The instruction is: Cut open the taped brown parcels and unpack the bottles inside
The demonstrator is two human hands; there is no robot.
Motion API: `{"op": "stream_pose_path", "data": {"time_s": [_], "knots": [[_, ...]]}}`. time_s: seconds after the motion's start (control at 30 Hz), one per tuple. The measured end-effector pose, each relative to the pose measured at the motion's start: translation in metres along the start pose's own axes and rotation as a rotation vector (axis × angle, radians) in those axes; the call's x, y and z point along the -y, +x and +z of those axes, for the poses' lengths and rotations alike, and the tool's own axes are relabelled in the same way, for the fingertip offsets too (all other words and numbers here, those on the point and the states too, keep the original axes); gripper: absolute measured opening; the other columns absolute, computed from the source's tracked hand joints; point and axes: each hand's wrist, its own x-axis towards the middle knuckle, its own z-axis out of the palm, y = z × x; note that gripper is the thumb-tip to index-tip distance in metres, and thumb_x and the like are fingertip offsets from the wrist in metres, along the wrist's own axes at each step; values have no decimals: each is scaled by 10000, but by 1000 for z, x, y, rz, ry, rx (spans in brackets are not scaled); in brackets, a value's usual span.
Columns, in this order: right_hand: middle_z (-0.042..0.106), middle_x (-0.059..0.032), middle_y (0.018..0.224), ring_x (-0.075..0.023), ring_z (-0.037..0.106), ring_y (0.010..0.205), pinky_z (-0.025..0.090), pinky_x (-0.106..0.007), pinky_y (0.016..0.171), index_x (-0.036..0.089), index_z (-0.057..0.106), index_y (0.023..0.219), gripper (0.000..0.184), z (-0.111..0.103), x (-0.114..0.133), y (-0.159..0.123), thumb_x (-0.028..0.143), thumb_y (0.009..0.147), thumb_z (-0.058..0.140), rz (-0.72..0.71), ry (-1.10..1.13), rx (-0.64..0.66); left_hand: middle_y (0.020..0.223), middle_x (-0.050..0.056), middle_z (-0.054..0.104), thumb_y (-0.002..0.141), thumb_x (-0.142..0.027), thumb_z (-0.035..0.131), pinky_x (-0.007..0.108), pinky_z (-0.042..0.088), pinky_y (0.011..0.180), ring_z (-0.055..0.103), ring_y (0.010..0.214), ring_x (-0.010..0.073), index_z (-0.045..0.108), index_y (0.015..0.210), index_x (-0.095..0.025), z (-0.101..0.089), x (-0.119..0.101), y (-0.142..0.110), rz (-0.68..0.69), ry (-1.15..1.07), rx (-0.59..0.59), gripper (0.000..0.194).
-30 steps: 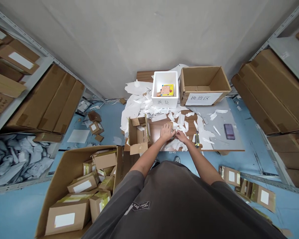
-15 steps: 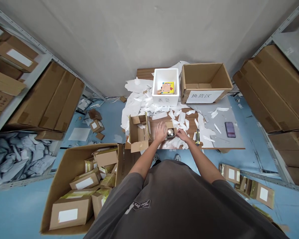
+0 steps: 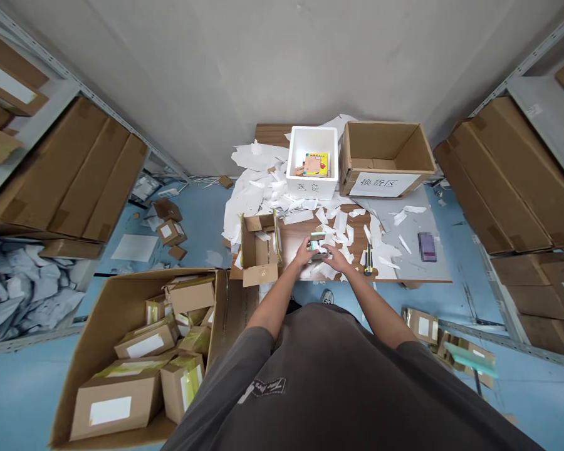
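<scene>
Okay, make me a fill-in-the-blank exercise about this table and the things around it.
A small box-like thing is between the bare left hand and the bare ____ hand.
The large open brown cardboard box stands beside a lettered box coloured ____.
The purple rectangular object lies to the ____ of the black-and-yellow utility knife.
The smooth floor is coloured ____.

Missing words: right; white; right; blue.

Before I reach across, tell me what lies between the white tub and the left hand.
Head view: torn paper and bare tabletop separate tub from left hand.
</scene>
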Motion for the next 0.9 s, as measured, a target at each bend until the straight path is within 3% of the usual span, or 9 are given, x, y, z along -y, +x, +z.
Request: {"op": "stream_pose_path", "data": {"time_s": [0.13, 0.23, 0.43, 0.6, 0.77, 0.9], "knots": [[631, -144, 1482, -327, 607, 1349, 510, -532, 1137, 251, 637, 1266, 551, 4, -6, -8, 406, 750, 750, 7, 21, -169, 1494, 142, 642, 795, -152, 723, 419, 500, 1142, 555, 1449, 283, 633, 1279, -211, -15, 2, 1, 83, 35, -46, 496], [591, -144, 1542, -326, 578, 1401, 536, -520, 1109, 271, 612, 1254, 502, 0, -6, -13, 457, 806, 742, -67, 21, -238, 1477, 127, 647, 781, -167, 714, 446, 491, 1166, 533, 1480, 303, 674, 1175, -217, -26, 4, 2, 174, 124, 3, 399], [613, -154, 1508, -335, 533, 1457, 509, -525, 1126, 271, 636, 1087, 244, -7, -5, -2, 402, 883, 653, -181, -111, -130, 1538, 126, 614, 723, -277, 884, 493, 431, 1245, 505, 1522, 351, 710, 1107, -235, -32, 8, 7, 301, 300, 168, 423], [685, -147, 1373, -334, 601, 1354, 497, -521, 1135, 253, 650, 1165, 304, -5, -11, 6, 375, 887, 635, -201, -153, -84, 1524, 114, 636, 796, -266, 841, 477, 448, 1231, 540, 1504, 337, 733, 1110, -237, -26, 15, 8, 277, 341, 169, 333], [666, -159, 1408, -347, 577, 1394, 475, -525, 1157, 241, 692, 1147, 282, -3, -19, 7, 344, 892, 626, -219, -173, -47, 1585, 129, 595, 824, -224, 815, 469, 434, 1248, 470, 1573, 337, 746, 1148, -235, -24, 18, 2, 263, 369, 160, 331], [687, -148, 1369, -332, 630, 1306, 494, -512, 1137, 238, 705, 1201, 315, -2, -26, 8, 318, 914, 604, -216, -159, -12, 1612, 101, 585, 865, -252, 799, 460, 411, 1276, 448, 1595, 319, 761, 1158, -257, -22, 16, -2, 235, 392, 159, 296]]}}
